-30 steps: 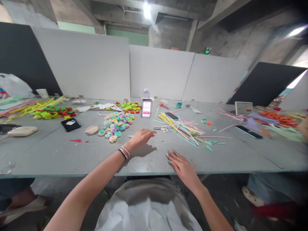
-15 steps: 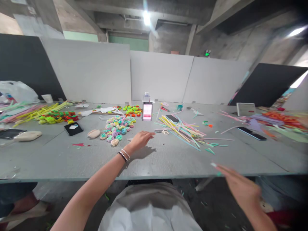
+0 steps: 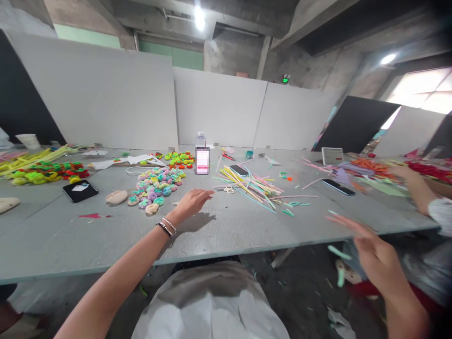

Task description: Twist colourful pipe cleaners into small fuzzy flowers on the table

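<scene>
My left hand (image 3: 192, 203) hovers low over or rests on the grey table, fingers loosely stretched towards a pair of scissors (image 3: 226, 189). Nothing shows in it, though its underside is hidden. Out past the table's front edge at the right, my right hand (image 3: 377, 256) is open with fingers extended. Two short green fuzzy stem pieces (image 3: 339, 253) are in the air just below it. Left of my left hand lies a pile of pastel fuzzy rosettes (image 3: 158, 184). Beyond the scissors is a bundle of pastel pipe cleaners (image 3: 250, 186) with a phone on it.
A phone stands upright (image 3: 202, 161) before a bottle. Another phone (image 3: 338, 187) lies at the right and a black device (image 3: 80, 190) at the left. Red and green fuzzy pieces (image 3: 49, 172) lie far left. At the right a co-worker's arm (image 3: 416, 186) reaches over orange stems.
The view has turned to the right. My right hand has risen and opened, and green stem pieces have left it downward. My left hand stays near the scissors.
</scene>
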Action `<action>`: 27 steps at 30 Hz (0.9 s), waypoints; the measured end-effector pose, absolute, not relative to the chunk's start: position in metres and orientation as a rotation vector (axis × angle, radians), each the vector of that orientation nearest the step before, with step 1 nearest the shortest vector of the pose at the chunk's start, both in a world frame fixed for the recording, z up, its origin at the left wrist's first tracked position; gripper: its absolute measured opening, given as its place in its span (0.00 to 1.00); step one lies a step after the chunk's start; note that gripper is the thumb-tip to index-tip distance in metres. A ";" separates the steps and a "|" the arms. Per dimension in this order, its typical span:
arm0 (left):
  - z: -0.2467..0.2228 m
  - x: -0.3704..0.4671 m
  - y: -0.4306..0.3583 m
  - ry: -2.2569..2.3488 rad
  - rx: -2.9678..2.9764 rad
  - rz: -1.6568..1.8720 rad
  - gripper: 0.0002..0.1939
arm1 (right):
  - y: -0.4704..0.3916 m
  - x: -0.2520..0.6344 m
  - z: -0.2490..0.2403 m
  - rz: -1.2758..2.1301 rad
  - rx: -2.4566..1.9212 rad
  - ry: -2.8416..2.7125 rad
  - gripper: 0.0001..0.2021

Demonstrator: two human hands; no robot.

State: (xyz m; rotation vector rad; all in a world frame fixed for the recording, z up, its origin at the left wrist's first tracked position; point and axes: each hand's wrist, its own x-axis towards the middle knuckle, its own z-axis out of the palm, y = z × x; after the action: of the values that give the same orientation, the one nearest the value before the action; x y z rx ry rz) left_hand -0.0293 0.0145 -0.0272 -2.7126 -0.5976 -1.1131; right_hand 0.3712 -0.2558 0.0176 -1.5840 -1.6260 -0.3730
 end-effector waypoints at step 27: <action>-0.044 0.019 0.041 -1.466 -2.761 -0.586 0.15 | 0.058 0.213 -0.036 -0.149 -2.039 -1.783 0.15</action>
State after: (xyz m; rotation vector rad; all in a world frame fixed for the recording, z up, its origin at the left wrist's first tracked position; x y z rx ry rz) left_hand 0.0195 0.0406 -0.0435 -2.7614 -1.4665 -0.5857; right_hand 0.2134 0.0584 -0.0359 -2.0388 -1.7831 -0.1491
